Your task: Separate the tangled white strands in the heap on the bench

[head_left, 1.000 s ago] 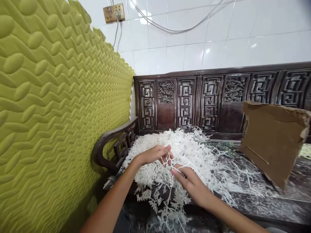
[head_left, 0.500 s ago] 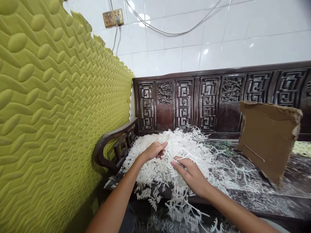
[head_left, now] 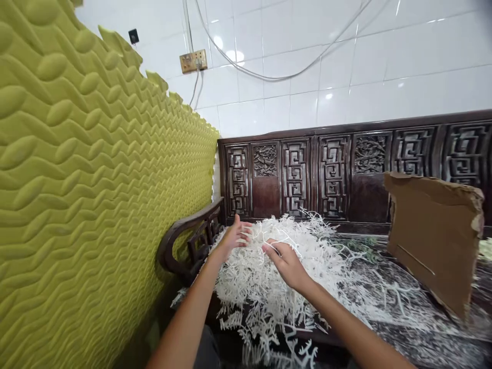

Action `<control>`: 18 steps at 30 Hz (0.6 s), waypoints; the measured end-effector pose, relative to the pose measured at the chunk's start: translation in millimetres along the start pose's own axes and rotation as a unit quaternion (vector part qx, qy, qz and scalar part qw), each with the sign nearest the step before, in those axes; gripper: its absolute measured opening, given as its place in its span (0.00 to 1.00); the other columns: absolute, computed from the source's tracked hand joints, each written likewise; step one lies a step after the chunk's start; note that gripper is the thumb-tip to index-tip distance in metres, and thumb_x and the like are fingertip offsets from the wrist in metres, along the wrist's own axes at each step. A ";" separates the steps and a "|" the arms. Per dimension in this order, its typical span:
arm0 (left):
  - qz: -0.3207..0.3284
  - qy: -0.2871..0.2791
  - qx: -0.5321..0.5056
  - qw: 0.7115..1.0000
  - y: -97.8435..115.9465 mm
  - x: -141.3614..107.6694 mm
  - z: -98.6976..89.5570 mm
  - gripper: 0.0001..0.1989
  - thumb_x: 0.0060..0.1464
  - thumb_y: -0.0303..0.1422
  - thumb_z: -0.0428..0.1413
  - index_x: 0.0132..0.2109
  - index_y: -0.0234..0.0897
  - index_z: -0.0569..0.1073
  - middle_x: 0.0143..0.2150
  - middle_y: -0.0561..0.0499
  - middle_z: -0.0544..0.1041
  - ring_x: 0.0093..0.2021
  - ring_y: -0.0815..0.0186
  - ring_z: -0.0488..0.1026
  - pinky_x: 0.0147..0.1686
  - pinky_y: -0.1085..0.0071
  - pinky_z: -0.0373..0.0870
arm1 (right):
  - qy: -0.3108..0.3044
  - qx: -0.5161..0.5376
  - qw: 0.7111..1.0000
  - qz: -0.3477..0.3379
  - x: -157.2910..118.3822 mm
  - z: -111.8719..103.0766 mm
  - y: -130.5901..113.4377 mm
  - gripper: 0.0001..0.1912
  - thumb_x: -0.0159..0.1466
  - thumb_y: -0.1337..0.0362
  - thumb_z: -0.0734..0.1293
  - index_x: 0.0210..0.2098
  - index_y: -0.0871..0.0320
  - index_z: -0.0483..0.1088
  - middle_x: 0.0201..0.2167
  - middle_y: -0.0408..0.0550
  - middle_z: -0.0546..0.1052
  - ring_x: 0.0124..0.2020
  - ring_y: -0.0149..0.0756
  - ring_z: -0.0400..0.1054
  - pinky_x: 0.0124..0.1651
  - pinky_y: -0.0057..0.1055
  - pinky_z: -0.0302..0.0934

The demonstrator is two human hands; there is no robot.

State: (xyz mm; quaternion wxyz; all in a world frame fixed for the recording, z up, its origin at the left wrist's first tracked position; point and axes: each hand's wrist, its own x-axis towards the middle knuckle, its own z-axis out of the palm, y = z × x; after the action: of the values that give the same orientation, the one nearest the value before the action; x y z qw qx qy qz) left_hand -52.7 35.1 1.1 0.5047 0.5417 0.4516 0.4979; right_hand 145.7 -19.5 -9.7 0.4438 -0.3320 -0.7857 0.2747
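A heap of white, branching plastic sprigs (head_left: 269,279) lies tangled on the dark bench seat. My left hand (head_left: 235,237) hovers at the heap's far left edge, fingers spread and holding nothing. My right hand (head_left: 285,264) is closed around a thin white sprig (head_left: 279,243) on top of the heap. Loose sprigs hang over the front of the seat below my hands. The seat under the heap is hidden.
A torn cardboard sheet (head_left: 434,241) leans upright on the marbled seat (head_left: 418,307). Carved dark wood backrest (head_left: 295,174) and armrest (head_left: 180,237) border the seat. Green quilted foam panels (head_left: 88,179) cover the left wall; white tiles, a socket (head_left: 193,61) and cables lie above.
My left hand has opened and let go of the sprigs, moving up and left. My hands are now further apart. The whole scene sits lower in the view.
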 end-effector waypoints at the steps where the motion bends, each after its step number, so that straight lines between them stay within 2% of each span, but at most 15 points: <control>1: -0.001 -0.052 0.008 0.999 1.8 -3.5 6.7 0.38 0.50 0.64 0.42 0.44 0.33 0.71 0.38 0.45 0.73 0.30 0.69 0.70 0.29 0.72 0.69 | 0.002 -0.001 1.000 0.003 3.3 1.8 6.9 0.21 0.69 0.51 0.54 0.24 0.58 0.56 0.24 0.41 0.62 0.29 0.32 0.58 0.35 0.30 0.52; 3: 0.021 -0.116 0.062 0.991 3.4 -8.8 16.2 0.37 0.51 0.63 0.41 0.40 0.32 0.71 0.33 0.46 0.73 0.28 0.69 0.69 0.27 0.73 0.67 | -0.003 -0.004 1.000 0.008 8.1 6.1 17.7 0.21 0.69 0.51 0.53 0.26 0.58 0.59 0.24 0.42 0.63 0.29 0.32 0.58 0.35 0.30 0.52; 6: 0.077 -0.098 0.163 0.979 1.4 -12.5 17.1 0.33 0.52 0.61 0.45 0.26 0.32 0.66 0.20 0.53 0.64 0.19 0.73 0.59 0.20 0.76 0.55 | -0.017 -0.012 1.000 0.011 11.2 11.4 27.9 0.21 0.69 0.51 0.53 0.26 0.59 0.61 0.25 0.42 0.65 0.30 0.33 0.59 0.36 0.30 0.52; 9: 0.107 -0.078 0.196 0.972 -1.9 -13.7 7.5 0.31 0.49 0.59 0.52 0.19 0.34 0.57 0.15 0.57 0.53 0.17 0.76 0.50 0.19 0.75 0.45 | -0.024 -0.024 0.999 0.021 9.9 10.6 34.5 0.22 0.69 0.50 0.52 0.26 0.58 0.60 0.25 0.42 0.64 0.30 0.34 0.59 0.36 0.30 0.52; 11: 0.117 -0.081 0.205 0.968 -3.3 -14.7 0.4 0.31 0.48 0.57 0.54 0.19 0.34 0.55 0.15 0.58 0.52 0.18 0.76 0.48 0.20 0.75 0.44 | -0.033 -0.034 0.998 0.028 6.2 6.6 37.6 0.22 0.68 0.49 0.52 0.25 0.58 0.58 0.25 0.42 0.64 0.30 0.34 0.59 0.36 0.30 0.53; 14: 0.107 -0.101 0.223 0.964 -3.0 -17.6 -5.3 0.29 0.49 0.56 0.54 0.20 0.33 0.59 0.16 0.57 0.54 0.18 0.75 0.50 0.20 0.75 0.45 | -0.048 -0.052 0.997 0.035 -1.8 -1.3 41.0 0.22 0.68 0.49 0.53 0.25 0.57 0.57 0.26 0.42 0.66 0.31 0.34 0.60 0.37 0.30 0.54; 18: 0.079 -0.138 0.214 0.964 3.1 -24.5 5.5 0.28 0.50 0.55 0.53 0.21 0.33 0.62 0.17 0.57 0.57 0.18 0.75 0.52 0.20 0.75 0.46 | -0.043 -0.093 0.993 0.063 -6.6 -10.6 50.4 0.22 0.68 0.49 0.53 0.27 0.58 0.60 0.27 0.44 0.69 0.32 0.36 0.63 0.39 0.30 0.55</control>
State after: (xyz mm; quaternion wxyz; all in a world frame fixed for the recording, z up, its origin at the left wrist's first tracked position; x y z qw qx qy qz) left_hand -49.7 10.0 2.2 0.3931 0.7348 0.4292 0.3484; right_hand 171.6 8.6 -44.9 0.3588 -0.4089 -0.8035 0.2417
